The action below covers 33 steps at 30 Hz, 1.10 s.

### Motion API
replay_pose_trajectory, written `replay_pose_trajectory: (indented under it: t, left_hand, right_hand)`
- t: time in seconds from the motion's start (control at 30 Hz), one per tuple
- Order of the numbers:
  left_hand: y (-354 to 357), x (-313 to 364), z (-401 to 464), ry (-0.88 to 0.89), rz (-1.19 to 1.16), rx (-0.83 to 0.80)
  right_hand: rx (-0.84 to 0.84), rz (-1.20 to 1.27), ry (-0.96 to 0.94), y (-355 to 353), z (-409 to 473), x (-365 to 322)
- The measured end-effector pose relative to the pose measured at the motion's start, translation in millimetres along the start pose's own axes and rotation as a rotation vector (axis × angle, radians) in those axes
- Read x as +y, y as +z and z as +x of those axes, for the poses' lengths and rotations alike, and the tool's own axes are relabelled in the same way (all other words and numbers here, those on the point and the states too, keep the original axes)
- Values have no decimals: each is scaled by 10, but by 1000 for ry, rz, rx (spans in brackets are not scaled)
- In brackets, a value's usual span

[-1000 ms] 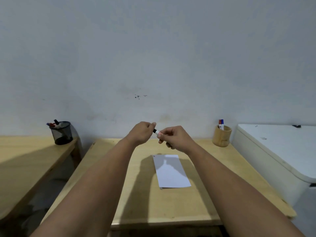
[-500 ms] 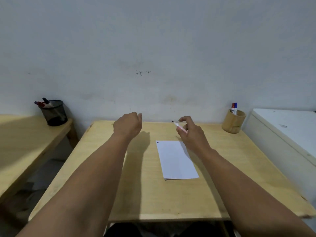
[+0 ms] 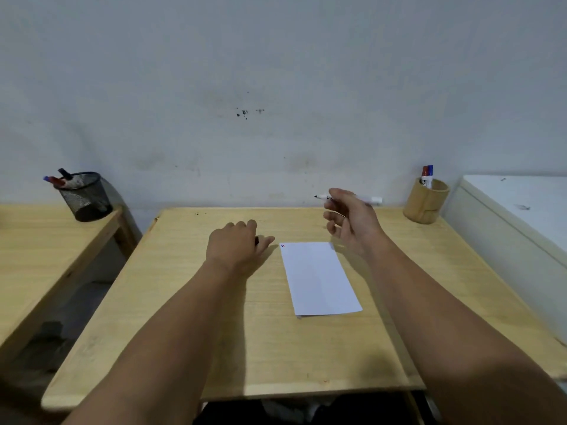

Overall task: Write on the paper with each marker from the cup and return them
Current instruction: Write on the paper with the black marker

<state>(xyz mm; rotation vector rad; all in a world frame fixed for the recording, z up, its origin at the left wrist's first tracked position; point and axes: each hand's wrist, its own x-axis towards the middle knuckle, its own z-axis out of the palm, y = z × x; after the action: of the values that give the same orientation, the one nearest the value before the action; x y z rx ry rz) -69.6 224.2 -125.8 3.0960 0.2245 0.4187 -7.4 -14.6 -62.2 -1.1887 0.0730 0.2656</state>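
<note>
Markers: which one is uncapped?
The marker in the right hand, its black tip bare. The two in the wooden cup are capped, red and blue.

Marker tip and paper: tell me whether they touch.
Apart. The head view shows the marker raised in the right hand, its black tip pointing left with wall behind it, well beyond the paper on the table.

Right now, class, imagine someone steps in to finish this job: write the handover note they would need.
Right hand: raised above the table, holding an uncapped black marker, tip pointing left.
Left hand: resting on the table left of the paper, closed on what looks like the black cap.
Wooden cup at the far right corner holds a red and a blue marker.
Done: small red and blue marks at the paper's top left corner.
Left: write with the black marker, cap it, return it to the cup.
</note>
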Motion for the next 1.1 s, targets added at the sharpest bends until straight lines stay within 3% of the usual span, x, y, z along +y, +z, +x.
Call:
replay_pose_trajectory:
  t: [0.13, 0.23, 0.33, 0.5, 0.83, 1.1]
  left_hand:
    - [-112, 38, -233, 10, -128, 150]
    - [-187, 131, -522, 107, -271, 243]
    - [-191, 191, -729, 185, -321, 130]
    - [-123, 220, -832, 167, -237, -56]
    - [-7, 168, -851, 163, -260, -33]
    - [-12, 153, -893, 119, -294, -114]
  right_hand:
    - [124, -163, -81, 64, -42, -35]
    - [124, -258, -127, 154, -146, -20]
    - [76, -348, -145, 232, -215, 113]
    - [92, -434, -203, 311, -190, 435]
    - [65, -480, -234, 375, 10, 898]
    - [95, -554, -216, 289, 30, 1018]
